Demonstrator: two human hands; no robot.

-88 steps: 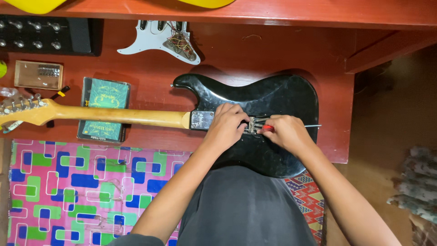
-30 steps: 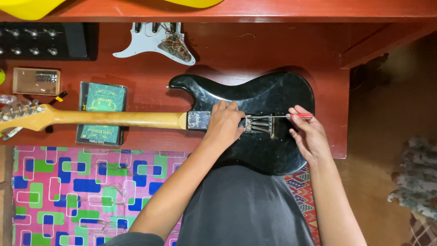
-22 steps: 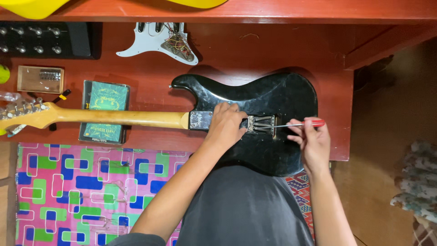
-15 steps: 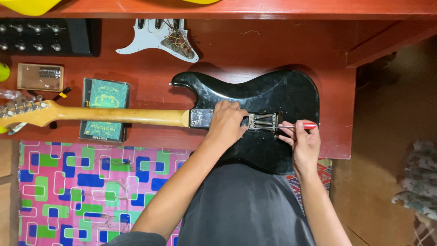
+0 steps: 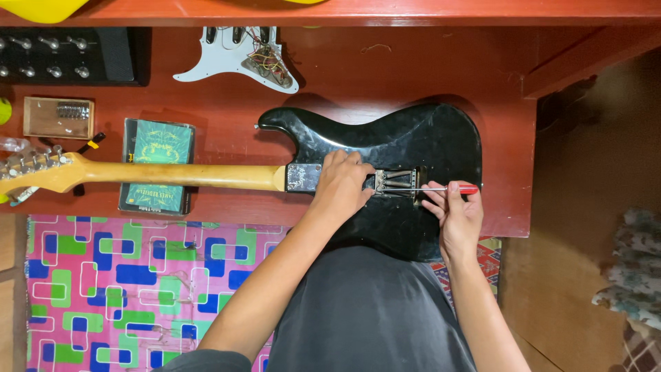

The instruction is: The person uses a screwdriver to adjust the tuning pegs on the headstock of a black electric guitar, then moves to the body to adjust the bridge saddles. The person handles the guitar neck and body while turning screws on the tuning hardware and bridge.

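A black guitar (image 5: 413,145) is lying face down across the red bench (image 5: 385,62), its pale wooden neck (image 5: 172,173) running off to the left and its body overhanging the near edge toward the person's lap. The left hand (image 5: 342,184) is resting flat on the body just beside the metal neck plate (image 5: 303,178), fingers spread and lying loosely, gripping nothing. Next to it, the open spring cavity (image 5: 398,182) is showing in the back of the guitar. The right hand (image 5: 458,212) is sitting at the body's right edge, its fingers closed around a red-handled screwdriver (image 5: 449,188), whose thin shaft is pointing left into the cavity. Behind the neck, a green booklet (image 5: 157,165) is lying on the bench, partly under the neck. A small wooden box (image 5: 58,117) is sitting further left. A white pickguard (image 5: 237,58) with loose wiring is lying near the back. A bright patterned rug (image 5: 124,275) is covering the floor below.
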